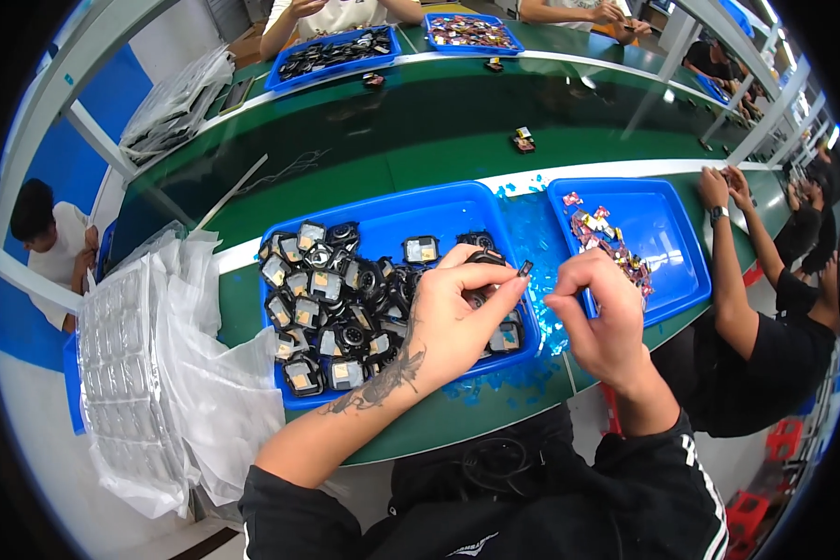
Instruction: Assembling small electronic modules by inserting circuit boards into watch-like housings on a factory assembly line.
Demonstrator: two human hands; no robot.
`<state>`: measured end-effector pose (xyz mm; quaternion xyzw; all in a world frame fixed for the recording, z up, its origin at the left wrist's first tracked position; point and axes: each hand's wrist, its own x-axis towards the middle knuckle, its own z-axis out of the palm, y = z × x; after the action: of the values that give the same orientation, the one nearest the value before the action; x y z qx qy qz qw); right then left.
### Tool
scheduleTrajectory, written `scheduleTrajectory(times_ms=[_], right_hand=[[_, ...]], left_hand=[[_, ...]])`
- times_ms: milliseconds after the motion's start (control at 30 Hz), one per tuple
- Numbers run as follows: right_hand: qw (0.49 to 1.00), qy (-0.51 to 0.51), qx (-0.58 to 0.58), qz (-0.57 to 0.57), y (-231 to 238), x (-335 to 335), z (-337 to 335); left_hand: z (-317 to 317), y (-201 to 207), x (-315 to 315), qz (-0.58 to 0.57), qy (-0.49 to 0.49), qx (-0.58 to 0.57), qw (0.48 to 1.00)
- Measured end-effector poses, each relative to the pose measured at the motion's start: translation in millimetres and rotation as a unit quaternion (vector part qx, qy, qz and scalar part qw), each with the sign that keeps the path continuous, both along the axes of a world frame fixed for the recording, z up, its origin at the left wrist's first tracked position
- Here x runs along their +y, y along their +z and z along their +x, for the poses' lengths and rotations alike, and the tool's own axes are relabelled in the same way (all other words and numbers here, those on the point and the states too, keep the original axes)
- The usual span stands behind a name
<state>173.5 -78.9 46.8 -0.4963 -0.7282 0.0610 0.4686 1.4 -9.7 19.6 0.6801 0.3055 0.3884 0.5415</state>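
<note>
My left hand (457,303) reaches over the blue tray (420,207) of black watch-like casings (325,285). Its thumb and index finger pinch a small dark rectangular piece (525,269), which sticks out past the fingertips. Other fingers of that hand lie close to more black casings, and I cannot tell whether they touch them. Just to the right, my right hand (602,313) is closed, thumb against curled fingers, apart from the small piece; anything in it is too small to make out. Behind it stands a second blue tray (677,247) with small red and yellow parts (595,229).
Blue film scraps (532,229) cover the green table between the trays. Clear plastic blister sheets (131,373) hang at the left. Beyond the white rail runs a green belt carrying a small part (524,141). Across it are more filled trays (331,56). Other people work around the line.
</note>
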Motion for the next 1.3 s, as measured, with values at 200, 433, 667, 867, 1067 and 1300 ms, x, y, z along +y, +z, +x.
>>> scheduleTrajectory(times_ms=[200, 433, 667, 867, 1067, 1300], right_hand=[[0.983, -0.081, -0.049, -0.157, -34, 9, 30], [0.923, 0.133, 0.323, -0.161, -36, 21, 12], [0.941, 0.0, 0.33, -0.077, -37, 21, 6], [0.977, -0.143, -0.16, 0.015, -55, 44, 50], [0.975, -0.177, 0.05, -0.123, -36, 32, 43], [0.869, 0.174, 0.412, -0.213, -47, 23, 12]], left_hand=[[5, -9, 2, -0.171, -0.045, -0.067, 0.982], [4, -6, -5, -0.271, -0.116, -0.102, 0.95], [7, -9, -6, -0.245, -0.061, -0.118, 0.96], [8, -15, -2, -0.194, -0.009, -0.097, 0.976], [11, -16, -2, -0.208, -0.024, -0.117, 0.971], [7, -22, -3, -0.274, -0.111, -0.126, 0.947]])
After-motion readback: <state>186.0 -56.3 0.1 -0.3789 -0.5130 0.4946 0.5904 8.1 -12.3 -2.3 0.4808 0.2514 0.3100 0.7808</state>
